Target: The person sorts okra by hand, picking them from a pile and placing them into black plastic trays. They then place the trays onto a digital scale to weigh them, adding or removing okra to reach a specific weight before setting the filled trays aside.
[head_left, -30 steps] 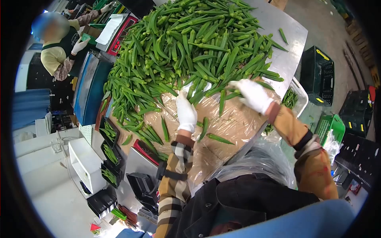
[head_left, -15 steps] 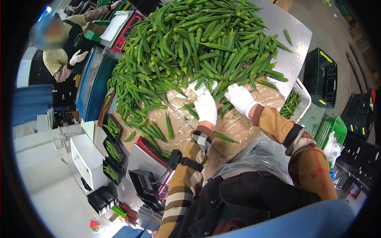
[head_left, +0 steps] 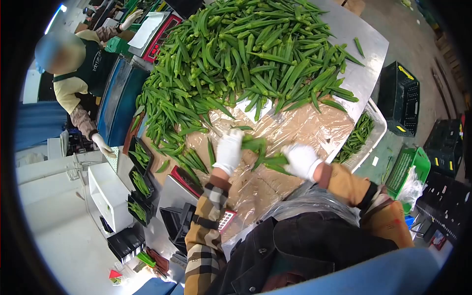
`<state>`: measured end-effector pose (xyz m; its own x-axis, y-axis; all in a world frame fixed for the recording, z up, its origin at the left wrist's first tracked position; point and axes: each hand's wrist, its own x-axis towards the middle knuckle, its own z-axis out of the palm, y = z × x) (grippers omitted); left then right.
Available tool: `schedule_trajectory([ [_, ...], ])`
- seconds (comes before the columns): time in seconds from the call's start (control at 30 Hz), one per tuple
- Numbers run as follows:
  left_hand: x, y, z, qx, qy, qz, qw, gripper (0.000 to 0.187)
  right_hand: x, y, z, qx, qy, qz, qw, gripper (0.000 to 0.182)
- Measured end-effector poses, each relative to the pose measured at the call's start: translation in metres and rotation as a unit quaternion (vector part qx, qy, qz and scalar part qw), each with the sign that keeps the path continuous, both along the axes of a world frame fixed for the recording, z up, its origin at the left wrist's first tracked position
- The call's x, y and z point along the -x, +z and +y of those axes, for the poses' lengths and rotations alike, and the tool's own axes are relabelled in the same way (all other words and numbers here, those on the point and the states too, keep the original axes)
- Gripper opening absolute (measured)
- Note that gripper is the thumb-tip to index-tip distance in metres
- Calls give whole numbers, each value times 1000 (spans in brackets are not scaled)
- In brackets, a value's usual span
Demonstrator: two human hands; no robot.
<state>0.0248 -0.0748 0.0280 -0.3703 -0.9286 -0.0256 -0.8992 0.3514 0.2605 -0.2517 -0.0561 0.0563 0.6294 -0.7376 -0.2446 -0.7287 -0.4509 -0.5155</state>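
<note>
A large heap of green okra (head_left: 246, 54) covers the far part of the table. Nearer to me, on brown board under clear plastic film (head_left: 290, 128), my left hand (head_left: 229, 151), in a white glove, is closed on some okra pods (head_left: 253, 144) that point to the right. To its right my right hand (head_left: 301, 161), also gloved and slightly blurred, grips more okra (head_left: 277, 161) between its fingers. The two bunches nearly meet between my hands. A white sheet (head_left: 254, 107) shows at the heap's near edge.
Black trays of okra (head_left: 139, 182) stand left, beside a scale (head_left: 184, 183). A white basket of okra (head_left: 378, 129) is at the right, with a green crate (head_left: 409, 167) and a dark crate (head_left: 399, 98). A co-worker (head_left: 78, 73) stands at the upper left.
Both hands have drawn back from the heap toward my body, now with okra in them. My left hand has also moved left. The co-worker's arms have spread, one reaching down toward the trays.
</note>
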Motion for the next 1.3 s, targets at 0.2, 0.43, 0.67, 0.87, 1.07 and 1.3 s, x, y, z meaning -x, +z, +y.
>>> schedule_trajectory([
  [0.2,24,-5,2,68,-37,-170,982,19,-29,-37,42,108,35,62,992,17],
  [0.43,4,21,-41,16,184,93,978,39,-8,-11,4,138,70,13,988,21],
  [0.67,28,-38,-28,-18,172,-82,982,26,-69,-53,-13,317,129,58,938,5],
  [0.87,-9,3,11,66,337,120,931,30,-66,-44,-24,327,163,107,925,3],
  [1.07,-57,-16,66,-65,503,-33,861,47,-64,-49,-27,285,162,67,943,3],
  [1.3,-36,20,109,-148,436,534,709,43,-73,5,-11,-394,-187,-278,856,33],
])
